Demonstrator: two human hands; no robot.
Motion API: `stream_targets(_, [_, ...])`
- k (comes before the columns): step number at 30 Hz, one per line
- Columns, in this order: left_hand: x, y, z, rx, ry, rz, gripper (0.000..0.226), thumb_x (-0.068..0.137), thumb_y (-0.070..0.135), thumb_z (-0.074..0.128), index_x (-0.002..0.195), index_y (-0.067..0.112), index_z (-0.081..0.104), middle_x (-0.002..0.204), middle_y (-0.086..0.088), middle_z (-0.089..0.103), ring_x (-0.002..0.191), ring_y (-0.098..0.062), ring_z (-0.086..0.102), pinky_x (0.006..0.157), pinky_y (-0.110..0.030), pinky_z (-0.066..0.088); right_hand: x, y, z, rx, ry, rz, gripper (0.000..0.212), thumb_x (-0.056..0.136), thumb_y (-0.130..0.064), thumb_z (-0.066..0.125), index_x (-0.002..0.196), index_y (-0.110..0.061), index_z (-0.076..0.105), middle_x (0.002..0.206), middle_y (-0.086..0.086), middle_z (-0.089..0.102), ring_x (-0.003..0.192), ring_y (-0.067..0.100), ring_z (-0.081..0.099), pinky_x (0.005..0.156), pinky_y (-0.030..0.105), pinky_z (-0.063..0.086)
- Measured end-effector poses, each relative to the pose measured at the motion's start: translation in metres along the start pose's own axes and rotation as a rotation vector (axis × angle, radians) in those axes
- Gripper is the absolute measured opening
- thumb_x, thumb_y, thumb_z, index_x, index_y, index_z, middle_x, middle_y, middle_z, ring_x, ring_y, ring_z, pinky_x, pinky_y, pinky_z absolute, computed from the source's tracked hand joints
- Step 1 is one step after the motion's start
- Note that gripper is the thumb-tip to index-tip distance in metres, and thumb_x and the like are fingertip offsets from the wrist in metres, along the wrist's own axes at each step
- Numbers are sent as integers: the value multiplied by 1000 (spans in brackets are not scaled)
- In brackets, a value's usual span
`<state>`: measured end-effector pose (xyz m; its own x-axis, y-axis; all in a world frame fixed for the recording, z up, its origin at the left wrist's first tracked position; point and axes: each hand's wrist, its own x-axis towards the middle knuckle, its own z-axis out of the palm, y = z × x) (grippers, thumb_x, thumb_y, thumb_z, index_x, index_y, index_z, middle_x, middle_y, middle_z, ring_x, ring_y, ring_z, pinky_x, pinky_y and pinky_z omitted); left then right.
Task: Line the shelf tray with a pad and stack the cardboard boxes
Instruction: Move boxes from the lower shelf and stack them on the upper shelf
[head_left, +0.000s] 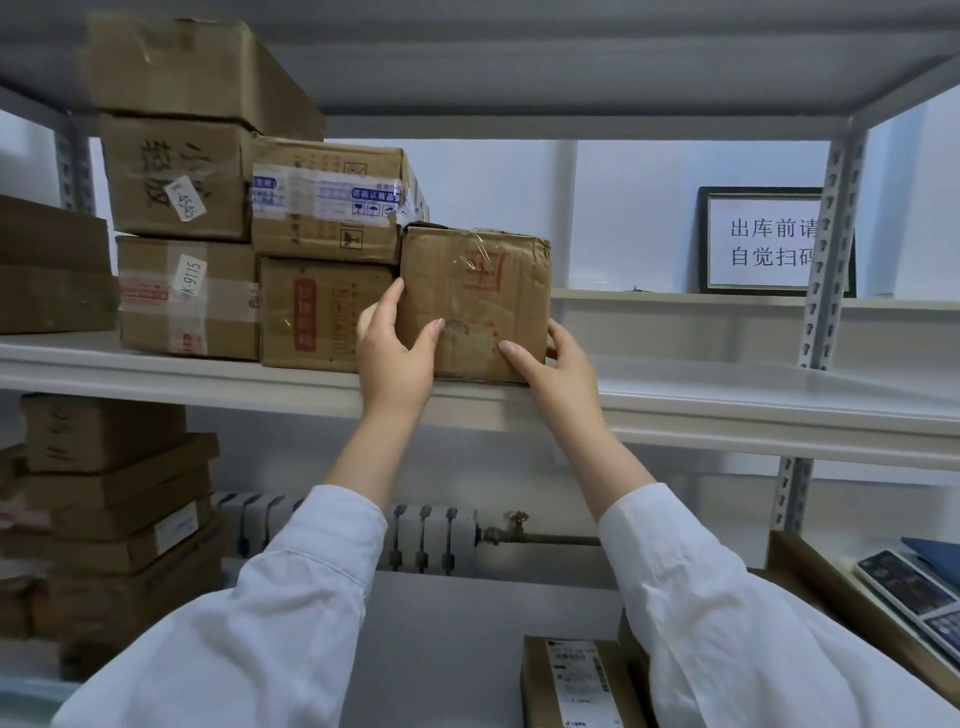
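left side is blocked: small box (475, 301) sits hard against the two-box stack (324, 260), with the left hand (395, 353) wedged at that seam. further left, the three-box stack (176, 176) reaches close under the upper shelf (519, 62). free room is on the right: open shelf (753, 395) runs from the right hand (556, 369) to the slotted post (831, 249) at the front edge. there is open headroom above the small box. framed sign (763, 241) stands at the back, well apart.

Arms stretched forward, left grip (395, 358), right grip (558, 374), each clasping the box (475, 280)
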<state>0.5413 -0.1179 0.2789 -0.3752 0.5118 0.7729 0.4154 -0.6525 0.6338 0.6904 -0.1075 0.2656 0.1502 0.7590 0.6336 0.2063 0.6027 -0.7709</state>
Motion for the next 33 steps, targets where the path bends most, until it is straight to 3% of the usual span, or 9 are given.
stream_targets(5, [-13, -6, 6, 18, 97, -4, 57, 86, 19, 64, 138, 13, 41, 138, -9, 43, 129, -22, 40, 109, -33, 31, -4, 9, -8, 8, -97, -10, 55, 86, -19, 63, 137, -30, 46, 129, -2, 60, 117, 20, 56, 86, 30, 44])
stream_targets(10, [-43, -10, 22, 43, 224, -37, 64, 78, 23, 66, 134, 5, 40, 134, -14, 45, 125, -31, 38, 106, -48, 31, -22, 10, -27, 10, 71, -37, 33, 91, -18, 60, 124, -19, 58, 109, -4, 62, 89, 8, 60, 81, 25, 50])
stream_targets(13, [-65, -10, 37, -41, 232, -134, 62, 80, 19, 65, 134, 4, 37, 139, -14, 39, 128, -32, 34, 108, -46, 29, -31, 17, -39, -10, 80, -19, 11, 93, -17, 57, 101, -18, 64, 92, -1, 66, 82, 13, 61, 71, 18, 49])
stream_targets(15, [-78, -8, 46, -89, 252, -185, 65, 80, 14, 65, 136, 3, 33, 142, -16, 34, 132, -32, 31, 110, -41, 25, -38, 21, -48, -36, 30, 15, 10, 94, -12, 55, 96, -11, 65, 85, 4, 66, 71, 6, 60, 57, 7, 43])
stream_targets(18, [-97, -4, 58, -169, 238, -310, 67, 82, 11, 63, 139, 4, 28, 144, -14, 29, 133, -27, 28, 109, -32, 21, -49, 30, -64, -103, -49, 90, 13, 94, -12, 54, 97, -7, 66, 81, 4, 65, 64, 2, 58, 52, 5, 41])
stream_targets(25, [-142, -29, 99, -299, 35, -785, 66, 83, 21, 62, 139, 17, 29, 146, -9, 32, 130, -30, 35, 105, -44, 34, -72, 74, -113, -369, -186, 346, 17, 93, -29, 57, 104, -19, 65, 101, 0, 67, 86, 12, 60, 67, 19, 44])
stream_targets(27, [-156, -42, 115, -303, -46, -908, 65, 83, 22, 62, 138, 19, 29, 144, -10, 34, 129, -31, 36, 105, -46, 35, -80, 93, -128, -418, -188, 423, 27, 92, -31, 58, 113, -15, 64, 112, 2, 65, 99, 16, 59, 82, 26, 48])
stream_targets(30, [-173, -56, 134, -302, -118, -994, 59, 85, 22, 61, 135, 17, 31, 141, -11, 39, 127, -30, 40, 99, -39, 38, -89, 116, -143, -463, -159, 531, 38, 91, -31, 60, 124, -11, 59, 124, 7, 61, 115, 22, 57, 100, 36, 45])
stream_targets(33, [-189, -66, 148, -286, -148, -1043, 57, 87, 19, 60, 135, 11, 31, 138, -11, 41, 125, -27, 42, 91, -31, 36, -98, 135, -155, -530, -117, 615, 45, 91, -31, 58, 131, -10, 52, 132, 9, 56, 120, 24, 53, 98, 32, 44])
